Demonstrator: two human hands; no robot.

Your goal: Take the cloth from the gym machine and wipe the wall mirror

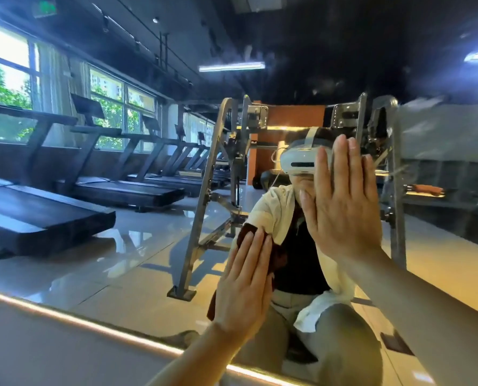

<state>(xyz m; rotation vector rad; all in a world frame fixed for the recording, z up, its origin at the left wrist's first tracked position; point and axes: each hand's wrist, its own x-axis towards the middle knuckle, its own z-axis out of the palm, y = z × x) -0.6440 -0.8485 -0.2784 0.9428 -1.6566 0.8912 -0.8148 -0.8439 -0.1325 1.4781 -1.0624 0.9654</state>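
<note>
The wall mirror [120,260] fills nearly the whole head view and reflects the gym. My left hand [244,285] lies flat with straight fingers, pressing a dark brown cloth [278,259] against the glass low in the middle; the cloth shows around and under my fingers. Higher and to the right, my right hand [341,201] rests flat on the mirror with fingers straight and together, holding nothing. Behind the hands the glass shows a crouching person in a white shirt with a headset.
A lit strip [93,325] runs along the mirror's bottom edge above the pale floor [37,355]. Reflected are a row of treadmills [65,196] at left under windows, and a steel gym machine frame [226,174] in the middle.
</note>
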